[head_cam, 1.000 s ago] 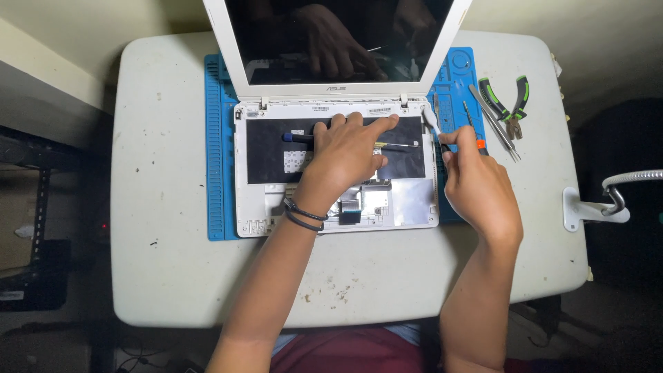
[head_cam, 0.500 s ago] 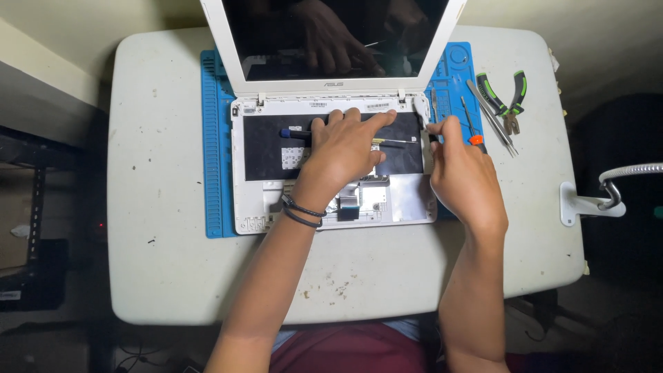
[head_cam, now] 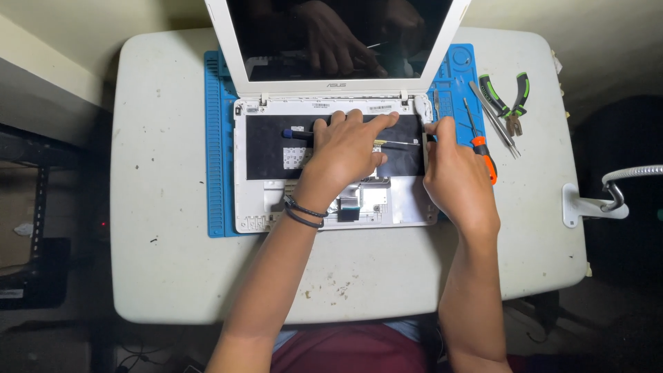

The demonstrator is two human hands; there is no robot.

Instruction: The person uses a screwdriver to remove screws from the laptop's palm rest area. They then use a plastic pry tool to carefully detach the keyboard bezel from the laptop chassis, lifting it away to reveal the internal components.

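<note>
Our right hand has slid left to the laptop's edge, grip closed — left hand stays flat, open.

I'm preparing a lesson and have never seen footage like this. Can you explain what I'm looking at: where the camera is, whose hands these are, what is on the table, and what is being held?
The single picture comes from a camera worn on a person's head, looking straight down, so the two bare arms are that person's own. No machine is involved.

On a white table lies a blue mat, and on it an open white laptop with its keyboard taken out, so dark inner parts show.

The left hand lies flat inside the laptop, over a blue-handled screwdriver. The right hand works at the laptop's right edge; what its fingertips pinch is too small to tell.

To the right lie an orange-handled screwdriver, tweezers and green-handled pliers.
</note>
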